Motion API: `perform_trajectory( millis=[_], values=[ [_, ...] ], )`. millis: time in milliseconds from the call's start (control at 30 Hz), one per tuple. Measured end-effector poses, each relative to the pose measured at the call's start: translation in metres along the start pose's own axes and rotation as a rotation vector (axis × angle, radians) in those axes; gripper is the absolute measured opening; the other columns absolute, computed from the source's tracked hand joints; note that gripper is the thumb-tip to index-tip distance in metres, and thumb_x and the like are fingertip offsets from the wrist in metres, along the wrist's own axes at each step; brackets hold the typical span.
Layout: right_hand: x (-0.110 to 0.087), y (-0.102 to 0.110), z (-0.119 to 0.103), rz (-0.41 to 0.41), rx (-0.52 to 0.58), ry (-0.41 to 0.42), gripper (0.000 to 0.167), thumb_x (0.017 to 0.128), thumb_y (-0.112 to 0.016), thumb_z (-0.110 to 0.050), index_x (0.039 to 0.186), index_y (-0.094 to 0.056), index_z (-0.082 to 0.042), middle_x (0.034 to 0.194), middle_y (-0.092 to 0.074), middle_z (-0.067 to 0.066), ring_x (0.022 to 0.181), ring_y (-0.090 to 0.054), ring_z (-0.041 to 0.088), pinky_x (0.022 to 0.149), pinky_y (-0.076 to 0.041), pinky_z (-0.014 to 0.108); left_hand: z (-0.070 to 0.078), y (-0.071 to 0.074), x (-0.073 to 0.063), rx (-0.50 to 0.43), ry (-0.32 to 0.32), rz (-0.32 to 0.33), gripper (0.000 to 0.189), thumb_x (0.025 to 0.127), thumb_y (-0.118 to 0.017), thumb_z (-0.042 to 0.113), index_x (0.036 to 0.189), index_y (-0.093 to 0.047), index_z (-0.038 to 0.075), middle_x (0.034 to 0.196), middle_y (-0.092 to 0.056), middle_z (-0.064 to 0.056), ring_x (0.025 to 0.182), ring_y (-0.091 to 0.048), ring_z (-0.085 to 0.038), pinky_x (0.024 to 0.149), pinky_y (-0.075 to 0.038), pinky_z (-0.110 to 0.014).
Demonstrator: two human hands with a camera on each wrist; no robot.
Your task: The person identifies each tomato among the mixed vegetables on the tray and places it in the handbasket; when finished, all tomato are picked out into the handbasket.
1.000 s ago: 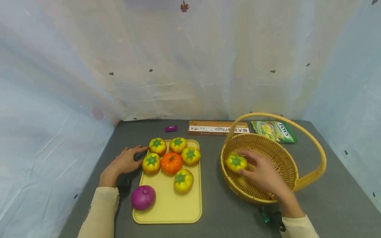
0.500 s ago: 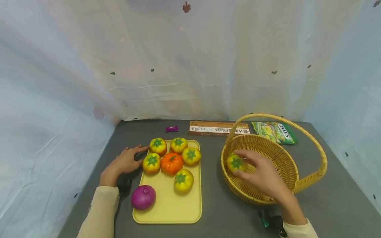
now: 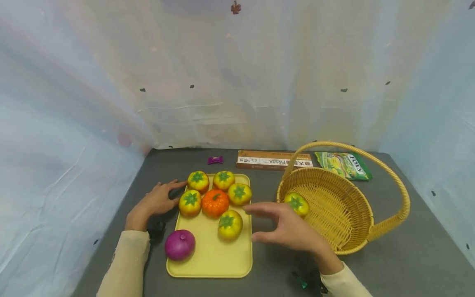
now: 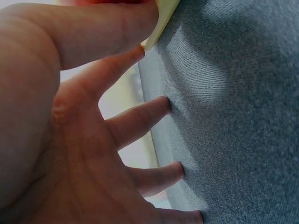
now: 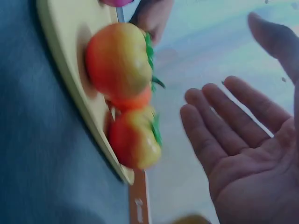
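My left hand point(image 3: 157, 201) rests at the left edge of the yellow tray point(image 3: 208, 264). In the left wrist view its fingers are spread, with fingertips on the grey cloth and the tray's edge. Several yellow-and-red tomatoes with green star-shaped tops lie on the tray, one tomato point(image 3: 230, 225) nearest my right hand. Among them sits a small orange pumpkin point(image 3: 215, 203), and a purple onion point(image 3: 179, 245) lies at the tray's left side. My right hand point(image 3: 287, 227) hangs at the tray's right edge, fingers extended, thumb apart, holding nothing. Behind it, another tomato point(image 3: 297, 204) lies in the wicker basket point(image 3: 361, 210).
The basket's tall arched handle point(image 3: 402, 198) rises on the right. Behind the basket stand a brown pasta box point(image 3: 274, 160) and a green packet point(image 3: 345, 166). A small purple wrapped candy point(image 3: 215, 160) lies behind the tray. Pale curtains surround the table.
My right hand has let go of the tomato inside the basket and moved left to the tray's right edge. My left hand has stayed at the tray's left edge.
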State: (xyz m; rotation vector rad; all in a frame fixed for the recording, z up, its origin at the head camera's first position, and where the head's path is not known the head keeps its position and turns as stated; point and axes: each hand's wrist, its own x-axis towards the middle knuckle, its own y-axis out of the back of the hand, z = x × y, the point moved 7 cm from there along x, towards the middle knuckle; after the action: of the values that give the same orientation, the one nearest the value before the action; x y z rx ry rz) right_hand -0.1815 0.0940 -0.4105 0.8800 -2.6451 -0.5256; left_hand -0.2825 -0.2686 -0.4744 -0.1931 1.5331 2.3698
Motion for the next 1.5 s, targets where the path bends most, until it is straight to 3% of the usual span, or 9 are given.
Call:
perform_trajectory(
  millis=[333,433,567,733,967,1100,1233,1333,1500],
  values=[
    [0.032,-0.030,0.006,0.020,0.169,0.055,0.054,0.092,-0.090,-0.013,0.143,-0.074,-0.009,0.144,-0.073,0.016,0.136,-0.070,0.027,0.119,-0.052,0.033,0.003,0.000,0.000,-0.002,-0.013,-0.001,0.064,0.104,-0.069,0.031,0.165,-0.052,0.025,0.176,-0.033,-0.026,0.157,-0.013,-0.073,0.112,-0.010,-0.097],
    [0.036,-0.036,0.011,0.035,0.119,0.034,0.059,0.090,-0.092,-0.020,0.144,-0.073,-0.010,0.147,-0.072,0.011,0.139,-0.068,0.021,0.121,-0.050,0.037,0.002,0.001,0.000,-0.004,-0.014,0.002,0.064,0.104,-0.069,0.031,0.166,-0.052,0.024,0.176,-0.033,-0.026,0.157,-0.013,-0.072,0.112,-0.010,-0.096],
    [0.038,-0.042,0.022,0.036,-0.050,-0.029,0.066,0.088,-0.094,-0.032,0.148,-0.071,-0.015,0.149,-0.072,-0.002,0.140,-0.065,0.015,0.122,-0.050,0.041,0.002,0.003,-0.001,-0.004,-0.007,0.004,0.064,0.104,-0.070,0.032,0.165,-0.052,0.025,0.176,-0.033,-0.026,0.157,-0.013,-0.072,0.112,-0.010,-0.096],
    [0.037,-0.043,0.029,0.042,-0.208,-0.085,0.059,0.089,-0.091,-0.029,0.144,-0.073,-0.018,0.142,-0.076,-0.005,0.127,-0.073,0.020,0.112,-0.058,0.046,0.002,0.003,-0.001,-0.005,0.004,0.002,0.064,0.104,-0.070,0.032,0.165,-0.052,0.024,0.176,-0.033,-0.027,0.158,-0.012,-0.072,0.112,-0.009,-0.096],
    [0.038,-0.047,0.027,0.014,-0.223,-0.059,0.055,0.089,-0.088,-0.018,0.142,-0.074,-0.016,0.140,-0.077,-0.005,0.124,-0.073,0.017,0.109,-0.060,0.045,0.001,0.002,-0.002,-0.012,0.007,0.005,0.064,0.104,-0.069,0.031,0.166,-0.052,0.024,0.176,-0.032,-0.027,0.158,-0.011,-0.072,0.113,-0.008,-0.096],
    [0.039,-0.055,0.028,-0.014,-0.221,-0.057,0.055,0.089,-0.092,-0.026,0.141,-0.075,-0.018,0.136,-0.077,-0.008,0.119,-0.073,0.009,0.109,-0.060,0.041,0.000,0.001,0.000,-0.010,-0.002,0.006,0.064,0.104,-0.069,0.031,0.165,-0.052,0.024,0.176,-0.033,-0.027,0.157,-0.012,-0.073,0.112,-0.009,-0.096],
    [0.039,-0.061,0.029,-0.009,-0.194,-0.075,0.056,0.089,-0.093,-0.035,0.139,-0.076,-0.015,0.134,-0.079,-0.003,0.115,-0.076,0.014,0.104,-0.063,0.039,0.000,0.001,0.000,-0.005,-0.009,0.006,0.064,0.104,-0.070,0.030,0.165,-0.052,0.024,0.176,-0.033,-0.027,0.157,-0.013,-0.073,0.112,-0.010,-0.097],
    [0.039,-0.064,0.028,-0.010,-0.183,-0.084,0.055,0.090,-0.093,-0.033,0.139,-0.076,-0.014,0.134,-0.079,0.000,0.116,-0.077,0.018,0.101,-0.064,0.039,0.000,0.000,0.001,-0.009,-0.005,0.005,0.064,0.104,-0.070,0.030,0.165,-0.052,0.024,0.176,-0.033,-0.027,0.157,-0.012,-0.073,0.112,-0.010,-0.096],
    [0.036,-0.061,0.019,-0.051,-0.202,-0.088,0.053,0.090,-0.092,-0.029,0.140,-0.075,-0.021,0.135,-0.077,-0.009,0.118,-0.073,0.009,0.103,-0.063,0.036,0.001,0.001,-0.001,-0.016,-0.002,0.003,0.064,0.105,-0.069,0.030,0.166,-0.051,0.024,0.177,-0.032,-0.026,0.158,-0.012,-0.072,0.113,-0.009,-0.096]
  ],
)
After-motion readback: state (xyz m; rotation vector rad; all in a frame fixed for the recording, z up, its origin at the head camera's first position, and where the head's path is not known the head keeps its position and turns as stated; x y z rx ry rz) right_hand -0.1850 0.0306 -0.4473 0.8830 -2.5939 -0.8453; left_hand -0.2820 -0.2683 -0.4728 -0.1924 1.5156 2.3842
